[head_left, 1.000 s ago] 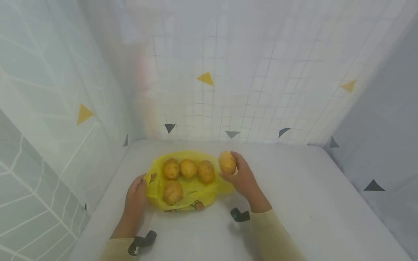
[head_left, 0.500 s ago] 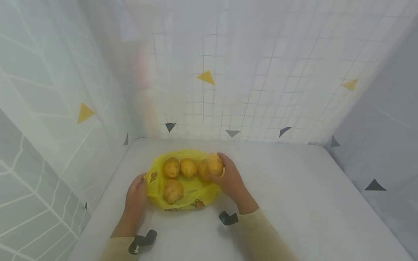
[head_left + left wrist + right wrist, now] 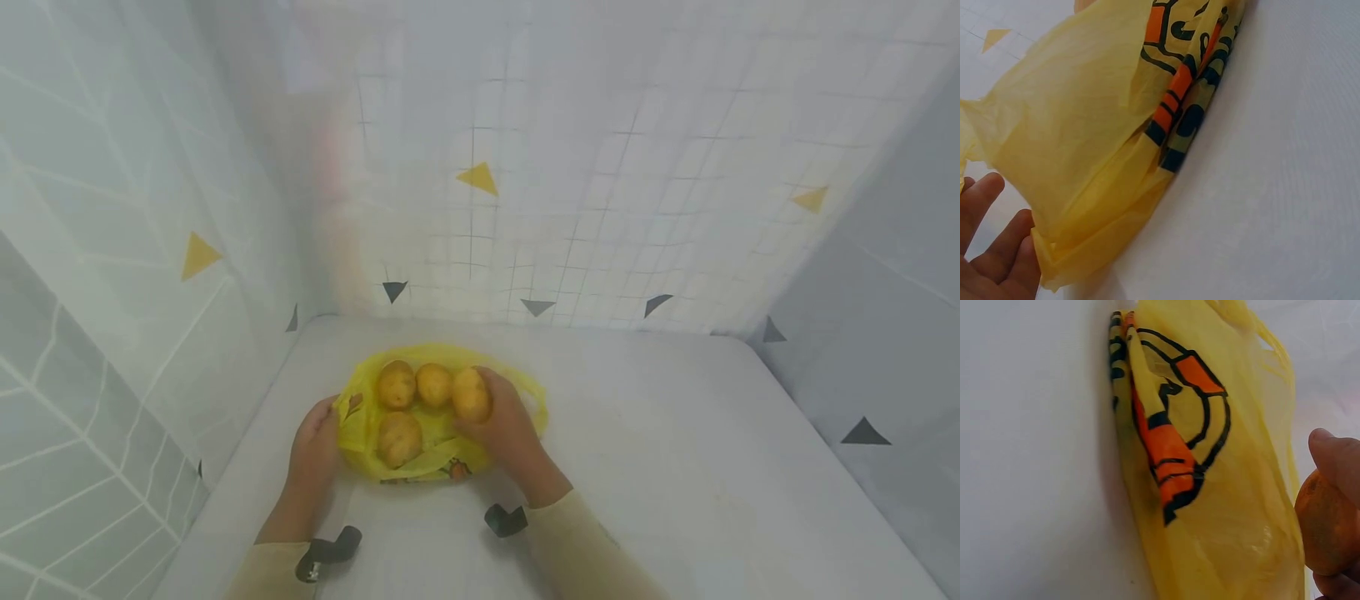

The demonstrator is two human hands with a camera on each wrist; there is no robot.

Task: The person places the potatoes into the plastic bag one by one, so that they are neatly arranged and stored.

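A yellow plastic bag (image 3: 442, 446) lies spread on the table, mouth up, with several potatoes inside, among them one potato (image 3: 400, 439) at its near left. My right hand (image 3: 510, 425) grips another potato (image 3: 471, 394) over the bag's right part, thumb and fingers around it. The right wrist view shows this held potato (image 3: 1327, 525) beside the bag's wall. At the bag's left edge, my left hand (image 3: 313, 446) holds the rim. In the left wrist view its fingers (image 3: 1007, 250) lie against the yellow plastic, partly out of frame. Whatever lies under the held potato is hidden.
The white table (image 3: 675, 467) reaches out to the right and toward me. Pale walls with yellow and dark triangles close it in at the back, left and right. Each wrist wears a dark camera mount, such as the right one (image 3: 506, 521).
My right hand has carried its potato left and down, from beside the bag to inside its right part. The potato there is now covered from view. My left hand stays at the rim.
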